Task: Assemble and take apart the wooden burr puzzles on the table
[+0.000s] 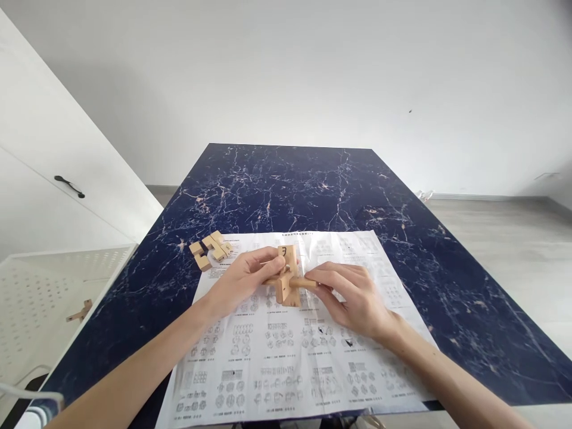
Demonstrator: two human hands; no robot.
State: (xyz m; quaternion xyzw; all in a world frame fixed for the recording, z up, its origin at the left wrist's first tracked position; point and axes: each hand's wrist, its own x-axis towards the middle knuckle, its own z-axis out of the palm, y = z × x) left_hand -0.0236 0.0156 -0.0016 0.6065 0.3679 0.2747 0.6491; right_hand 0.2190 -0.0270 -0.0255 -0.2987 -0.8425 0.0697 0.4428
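Just above a printed sheet (263, 390), my two hands hold a partly joined wooden interlocking puzzle (290, 300). One of its flat blocks carries a handwritten mark near the top. My left hand (252, 271) grips the puzzle from the left, thumb pressed against it. From the right side a wooden rod (304, 283) sticks out, and the thumb and fingers of my right hand (351, 292) pinch its end. The hidden inner joints of the puzzle cannot be seen. Several notched wooden puzzle pieces (216, 244) lie by the sheet's upper left corner, some with handwritten marks.
The sheet, printed with rows of small diagrams, covers the near part of a dark blue marble-patterned table (286, 190). On the left are a white cabinet with a black handle (69, 186) and a white perforated surface (40, 304) bearing a small wooden piece (80, 311).
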